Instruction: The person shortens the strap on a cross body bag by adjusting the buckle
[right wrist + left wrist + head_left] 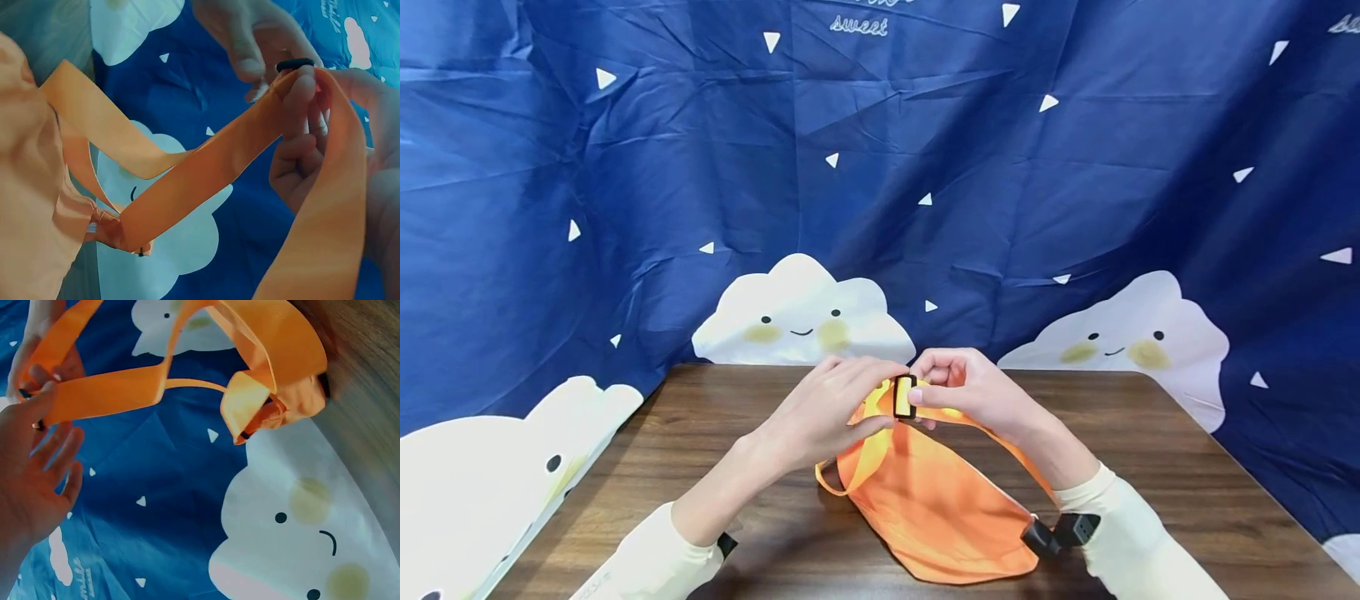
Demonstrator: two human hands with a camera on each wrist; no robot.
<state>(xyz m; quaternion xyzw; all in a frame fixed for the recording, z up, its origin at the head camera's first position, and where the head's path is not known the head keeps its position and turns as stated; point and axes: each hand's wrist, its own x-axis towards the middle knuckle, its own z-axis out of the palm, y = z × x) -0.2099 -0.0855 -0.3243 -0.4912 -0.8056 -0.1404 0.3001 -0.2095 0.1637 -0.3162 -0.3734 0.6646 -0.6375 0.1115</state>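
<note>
Our right grip (973,390) pinches the orange strap (347,150) at the black buckle (295,64); our left grip (831,404), fingers loose, is beside it. We'd best keep the strap untwisted, the orange bag (943,500) resting below.

Your head cam looks forward-down over the table (1150,442); both wrist cams (1067,531) sit way closer, face the backdrop (880,225) and share the orange strap (112,394).

The blue backdrop (880,225) carries the white word "sweet" (859,27); the left sleeve's (658,554) faint lettering is illegible.
</note>
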